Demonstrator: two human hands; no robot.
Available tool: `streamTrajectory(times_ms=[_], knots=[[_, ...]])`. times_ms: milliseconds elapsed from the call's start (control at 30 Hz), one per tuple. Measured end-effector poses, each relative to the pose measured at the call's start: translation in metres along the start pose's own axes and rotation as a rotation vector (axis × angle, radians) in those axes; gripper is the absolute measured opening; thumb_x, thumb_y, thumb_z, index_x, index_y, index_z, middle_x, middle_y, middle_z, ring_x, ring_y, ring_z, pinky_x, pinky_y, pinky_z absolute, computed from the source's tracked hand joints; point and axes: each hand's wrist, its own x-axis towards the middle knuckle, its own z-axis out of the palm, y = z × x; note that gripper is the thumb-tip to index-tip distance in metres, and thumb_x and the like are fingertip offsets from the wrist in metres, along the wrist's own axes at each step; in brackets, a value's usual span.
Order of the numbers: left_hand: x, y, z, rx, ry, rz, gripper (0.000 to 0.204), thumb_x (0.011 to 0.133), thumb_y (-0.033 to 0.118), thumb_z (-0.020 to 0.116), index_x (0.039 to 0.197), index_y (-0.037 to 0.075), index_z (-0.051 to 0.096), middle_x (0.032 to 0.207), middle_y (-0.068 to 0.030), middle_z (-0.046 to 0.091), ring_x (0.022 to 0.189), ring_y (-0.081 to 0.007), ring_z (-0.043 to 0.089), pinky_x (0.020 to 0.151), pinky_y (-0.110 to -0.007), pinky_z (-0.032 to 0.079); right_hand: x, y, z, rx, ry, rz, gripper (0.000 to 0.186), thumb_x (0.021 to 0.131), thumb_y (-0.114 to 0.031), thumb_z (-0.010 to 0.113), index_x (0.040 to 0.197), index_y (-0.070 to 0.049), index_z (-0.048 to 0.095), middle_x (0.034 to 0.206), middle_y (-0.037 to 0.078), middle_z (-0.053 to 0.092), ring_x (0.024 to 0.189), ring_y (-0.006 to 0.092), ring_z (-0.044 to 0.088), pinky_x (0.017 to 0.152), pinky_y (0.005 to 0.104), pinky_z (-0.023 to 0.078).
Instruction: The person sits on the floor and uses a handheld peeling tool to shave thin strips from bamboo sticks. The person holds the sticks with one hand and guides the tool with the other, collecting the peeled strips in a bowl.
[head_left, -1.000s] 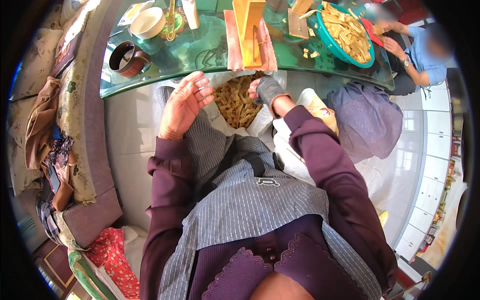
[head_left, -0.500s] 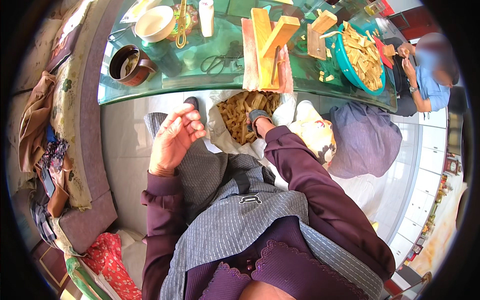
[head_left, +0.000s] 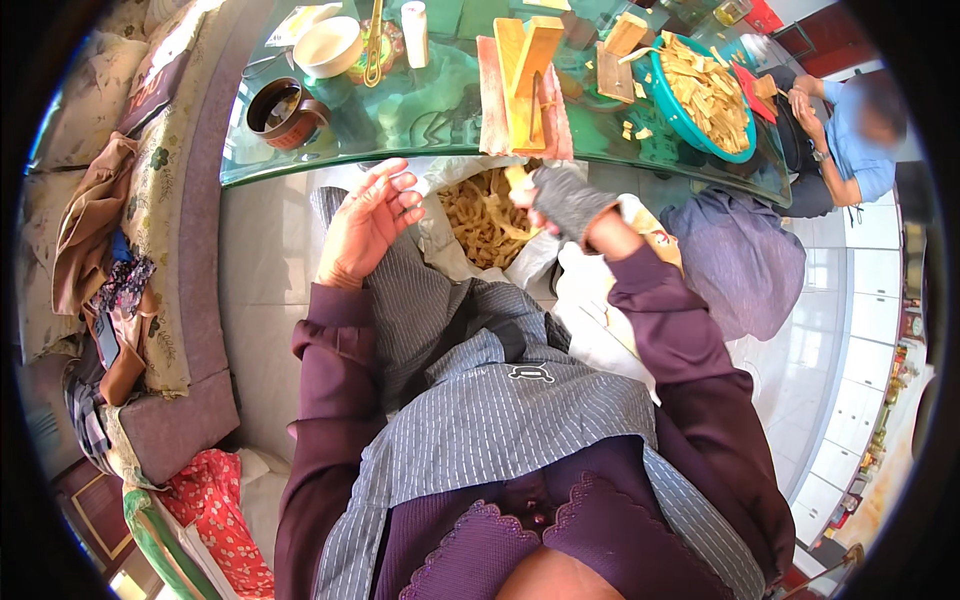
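Note:
My right hand, in a grey fingerless glove, pinches a short pale-yellow piece just below the table edge. Beneath it a white bag holds many curled tan strips. My left hand hangs in the air left of the bag, empty, its fingers loosely bent and apart. Right ahead, a V-shaped wooden stand rests on a pink cloth at the edge of the glass table. A slim dark upright part shows against the stand, its detail too small to tell.
On the glass table are a dark mug, a white bowl, a small wooden block and a teal basin of flat yellowish pieces. A person in blue sits at the far right. A grey-purple cloth heap lies at right.
My right hand has come up out of the bag and to the right, with the pale-yellow piece in its fingers. My left hand has shifted slightly right; the whole view has tilted a little.

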Motion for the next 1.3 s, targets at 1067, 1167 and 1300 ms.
streamTrajectory(times_ms=[1067,1167,1300], knots=[[0.006,-0.065,0.113,-0.208,0.001,-0.040,0.035,0.095,0.021,0.050,0.126,0.006,0.045,0.095,-0.0053,0.054,0.089,-0.0211,0.053,0.082,-0.034,0.048,-0.140,0.022,-0.011,-1.010,0.136,-0.665,0.026,0.087,-0.026,0.054,0.101,-0.006,0.061,0.082,0.014,0.064,0.068,0.0288,0.062,0.064,0.0373,0.050],[0.005,-0.057,0.116,0.357,-0.005,-0.013,0.029,0.093,0.017,0.053,0.119,0.006,0.052,0.090,-0.0027,0.060,0.082,-0.0135,0.057,0.075,-0.027,0.046,-0.097,0.044,-0.018,-0.466,0.184,-0.610,0.027,0.087,-0.028,0.054,0.098,-0.004,0.061,0.083,0.017,0.064,0.073,0.0313,0.063,0.066,0.0389,0.050],[0.002,-0.076,0.109,0.802,-0.169,-0.006,0.018,0.093,0.004,0.049,0.105,0.003,0.062,0.095,-0.0006,0.063,0.091,-0.0103,0.057,0.083,-0.025,0.044,-0.031,0.050,-0.018,-0.213,0.113,-0.727,0.035,0.090,-0.036,0.051,0.104,-0.006,0.062,0.082,0.011,0.065,0.072,0.0208,0.063,0.063,0.0334,0.049]])
